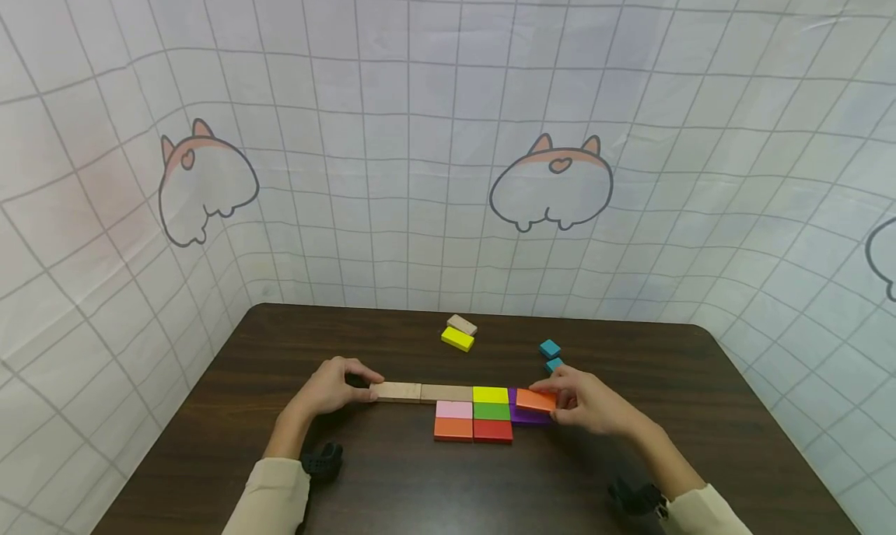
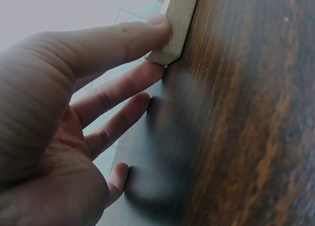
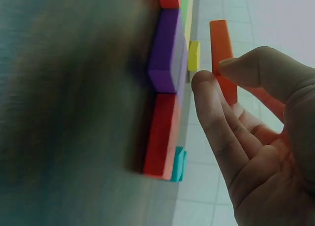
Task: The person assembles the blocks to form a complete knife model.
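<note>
In the head view, my left hand (image 1: 333,386) pinches the outer end of a plain wooden block (image 1: 397,393), its thumb on the near side. Another plain wooden block (image 1: 446,393) lies end to end with it. An orange block (image 1: 536,400) is between the thumb and fingers of my right hand (image 1: 588,399), raised over purple blocks (image 1: 532,417). Yellow (image 1: 491,395), green (image 1: 491,411), red (image 1: 493,431), pink (image 1: 454,410) and a second orange block (image 1: 453,429) lie flat, side by side. The right wrist view shows another red block (image 3: 161,137) beside the purple one.
Beyond the rows, a yellow block (image 1: 458,339) and a small wooden block (image 1: 463,324) lie on the dark wooden table (image 1: 392,488). Two blue blocks (image 1: 550,349) are near my right hand. A white gridded curtain (image 1: 392,208) hangs behind the table.
</note>
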`<control>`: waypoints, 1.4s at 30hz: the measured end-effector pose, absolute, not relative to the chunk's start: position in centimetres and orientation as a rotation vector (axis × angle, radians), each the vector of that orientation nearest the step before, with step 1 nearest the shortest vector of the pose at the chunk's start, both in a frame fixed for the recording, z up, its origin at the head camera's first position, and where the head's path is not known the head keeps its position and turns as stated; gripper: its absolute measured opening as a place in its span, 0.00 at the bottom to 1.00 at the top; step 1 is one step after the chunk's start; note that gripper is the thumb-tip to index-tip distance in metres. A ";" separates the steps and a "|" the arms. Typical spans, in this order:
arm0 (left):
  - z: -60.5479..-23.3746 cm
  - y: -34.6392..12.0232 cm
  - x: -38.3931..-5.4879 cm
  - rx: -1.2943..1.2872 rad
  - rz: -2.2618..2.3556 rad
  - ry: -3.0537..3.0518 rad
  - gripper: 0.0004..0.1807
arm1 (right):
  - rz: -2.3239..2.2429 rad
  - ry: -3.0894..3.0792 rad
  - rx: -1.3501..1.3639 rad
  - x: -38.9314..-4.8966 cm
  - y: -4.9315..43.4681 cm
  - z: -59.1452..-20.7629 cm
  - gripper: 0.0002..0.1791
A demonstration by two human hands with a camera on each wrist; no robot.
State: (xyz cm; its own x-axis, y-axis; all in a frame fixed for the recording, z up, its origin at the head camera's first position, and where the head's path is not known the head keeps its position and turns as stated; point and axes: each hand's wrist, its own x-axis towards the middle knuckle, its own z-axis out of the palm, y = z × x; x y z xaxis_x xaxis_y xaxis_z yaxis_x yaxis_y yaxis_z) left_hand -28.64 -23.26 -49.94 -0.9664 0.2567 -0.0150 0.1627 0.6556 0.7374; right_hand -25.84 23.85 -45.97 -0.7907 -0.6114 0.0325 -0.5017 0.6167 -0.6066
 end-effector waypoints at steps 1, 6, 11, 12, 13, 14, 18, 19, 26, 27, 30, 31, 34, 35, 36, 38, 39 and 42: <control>-49.9 -23.3 -28.6 0.351 1.206 2.751 0.11 | -0.931 2.651 -0.925 -25.5 24.1 -46.1 0.23; -50.0 -23.2 -28.7 0.346 1.213 2.749 0.11 | -0.974 2.597 -0.937 -24.4 25.0 -46.9 0.22; -49.9 -23.2 -28.6 0.347 1.218 2.745 0.11 | -0.970 2.579 -0.906 -23.7 25.6 -47.7 0.20; -49.9 -23.2 -28.6 0.347 1.220 2.744 0.11 | -0.974 2.575 -0.896 -23.7 25.7 -47.8 0.20; -49.9 -23.2 -28.6 0.350 1.219 2.745 0.11 | -0.979 2.571 -0.892 -23.6 25.8 -47.9 0.20; -49.9 -23.3 -28.6 0.351 1.221 2.745 0.11 | -0.985 2.565 -0.887 -23.6 25.8 -47.9 0.20; -49.9 -23.3 -28.5 0.376 1.220 2.752 0.11 | -1.011 2.539 -0.896 -23.5 25.9 -48.1 0.19; -49.9 -23.4 -28.5 0.386 1.219 2.754 0.11 | -1.016 2.534 -0.903 -23.4 25.9 -48.1 0.19; -50.1 -23.4 -28.5 0.407 1.215 2.751 0.11 | -1.055 2.509 -0.902 -23.5 25.9 -48.1 0.18; -50.1 -23.4 -28.5 0.403 1.217 2.750 0.11 | -1.056 2.510 -0.891 -23.5 25.9 -48.1 0.17; -50.1 -23.4 -28.5 0.416 1.214 2.752 0.11 | -1.045 2.520 -0.852 -23.6 25.9 -48.2 0.16; -50.1 -23.4 -28.6 0.413 1.215 2.753 0.11 | -1.036 2.528 -0.841 -23.7 25.9 -48.2 0.16; -50.0 -23.4 -28.6 0.417 1.214 2.753 0.11 | -1.006 2.551 -0.829 -23.8 25.8 -48.2 0.15; -50.0 -23.5 -28.6 0.422 1.212 2.754 0.11 | -0.995 2.560 -0.830 -23.8 25.8 -48.2 0.14; -50.0 -23.4 -28.6 0.419 1.213 2.752 0.11 | -0.985 2.567 -0.831 -23.8 25.8 -48.2 0.14; -50.0 -23.4 -28.6 0.424 1.210 2.753 0.11 | -0.969 2.578 -0.832 -23.9 25.8 -48.2 0.14; -50.0 -23.4 -28.6 0.431 1.208 2.755 0.11 | -0.966 2.580 -0.830 -23.8 25.8 -48.2 0.13; -50.1 -23.4 -28.7 0.439 1.205 2.761 0.11 | -0.965 2.576 -0.815 -23.8 25.8 -48.1 0.13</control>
State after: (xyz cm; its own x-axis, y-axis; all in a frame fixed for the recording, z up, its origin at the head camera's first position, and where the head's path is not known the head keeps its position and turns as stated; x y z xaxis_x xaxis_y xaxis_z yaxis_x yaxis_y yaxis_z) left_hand -28.66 -23.44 -50.10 -0.9537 0.2997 0.0255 0.2225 0.6458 0.7304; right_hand -23.81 25.80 -48.06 -0.8046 -0.5914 -0.0540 -0.4103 0.6193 -0.6695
